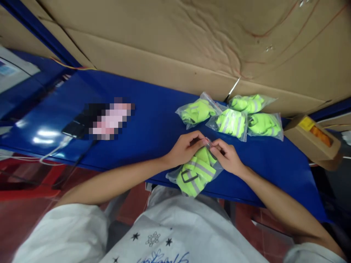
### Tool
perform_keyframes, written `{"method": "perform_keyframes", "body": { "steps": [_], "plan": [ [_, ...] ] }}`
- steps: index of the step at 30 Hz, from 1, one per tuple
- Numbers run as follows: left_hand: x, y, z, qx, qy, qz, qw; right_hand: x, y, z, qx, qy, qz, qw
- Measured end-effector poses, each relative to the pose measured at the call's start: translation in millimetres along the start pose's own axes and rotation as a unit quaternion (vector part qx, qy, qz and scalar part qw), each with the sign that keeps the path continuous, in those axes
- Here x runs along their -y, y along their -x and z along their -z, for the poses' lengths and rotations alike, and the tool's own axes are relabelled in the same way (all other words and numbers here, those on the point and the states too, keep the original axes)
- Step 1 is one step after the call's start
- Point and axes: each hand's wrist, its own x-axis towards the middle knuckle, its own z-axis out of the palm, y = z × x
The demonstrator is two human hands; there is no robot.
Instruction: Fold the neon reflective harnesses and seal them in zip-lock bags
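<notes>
A clear zip bag [171,176] with a folded neon-yellow reflective strap [201,167] inside lies at the front edge of the blue table. Grey stripes and a black buckle [189,176] show through the plastic. My left hand [185,148] pinches the bag's top edge between thumb and fingers. Close beside it, my right hand [227,156] pinches the same edge from the other side. Both sets of fingertips nearly meet at the bag's opening; whether the seal is closed there cannot be made out.
Several similar filled bags [231,122] lie beyond my hands, by the cardboard wall [153,54]. An open cardboard box [312,140] stands at the right end of the blue table [148,124]. A black device [74,128] with a white cable [56,149] and a blurred-out item lie left.
</notes>
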Motion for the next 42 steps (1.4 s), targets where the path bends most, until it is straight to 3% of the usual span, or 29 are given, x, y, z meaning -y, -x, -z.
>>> {"method": "perform_keyframes", "body": {
  "steps": [5,7,10,13,15,18,21,24,27,30,35,38,42],
  "plan": [
    [-5.9,-13.9,29.3,-0.074,-0.016,-0.003,0.997,-5.4,-2.7,-1.8,-0.028,-0.051,0.009,0.998],
    [-10.8,-8.0,33.1,-0.052,-0.053,-0.010,0.997,-7.8,-3.0,-3.8,-0.058,-0.071,0.027,0.995],
    [-15.7,11.2,29.7,0.031,-0.152,0.000,0.988,-9.3,-3.6,-5.9,-0.105,-0.086,0.056,0.989],
    [-24.5,18.6,32.8,0.028,-0.212,-0.003,0.977,-9.2,-2.9,-5.2,-0.129,-0.095,0.074,0.984],
    [-35.6,5.5,47.7,-0.028,-0.247,-0.051,0.967,-10.5,-2.8,-3.4,-0.127,-0.092,0.085,0.984],
    [-49.1,-36.9,89.0,-0.122,-0.339,-0.093,0.928,-15.6,-5.3,-0.2,-0.113,-0.055,0.096,0.987],
    [-45.6,-82.6,131.8,-0.110,-0.395,-0.030,0.912,-20.4,-9.4,2.3,-0.096,0.009,0.108,0.989],
    [-29.6,-109.2,152.1,-0.097,-0.422,-0.013,0.901,-19.6,-9.9,3.4,-0.080,0.074,0.135,0.985],
    [-18.9,-111.9,144.3,-0.121,-0.465,-0.035,0.877,-14.6,-5.5,3.2,-0.053,0.132,0.172,0.975],
    [-22.2,-101.0,113.3,-0.130,-0.504,-0.093,0.849,-11.4,-0.8,1.3,-0.020,0.186,0.205,0.961],
    [-28.7,-87.9,42.8,0.004,-0.546,-0.161,0.823,-13.4,-1.8,-0.1,0.002,0.260,0.230,0.938],
    [-18.8,-91.6,20.1,0.003,-0.571,-0.142,0.809,-14.3,-7.9,9.4,-0.041,0.299,0.223,0.927],
    [-4.0,-99.4,22.6,-0.089,-0.589,-0.100,0.797,-18.7,-19.5,33.6,-0.155,0.321,0.172,0.918]
  ]
}}
